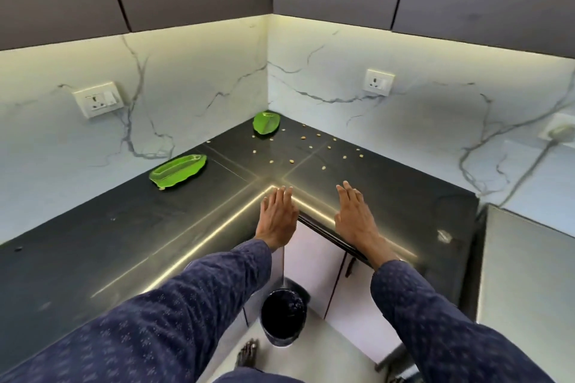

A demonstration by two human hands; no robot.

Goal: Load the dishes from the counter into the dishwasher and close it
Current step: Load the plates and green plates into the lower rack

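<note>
Green dishes (178,171) beyond flat hands (317,218)

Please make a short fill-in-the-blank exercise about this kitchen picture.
1. There are ___ green leaf-shaped plates on the counter.
2. Both hands, left hand and right hand, hold ___.
3. The bin on the floor is ___ in colour.
4. Small seeds lie scattered on the ___.

Missing words: two; nothing; black; counter
</note>
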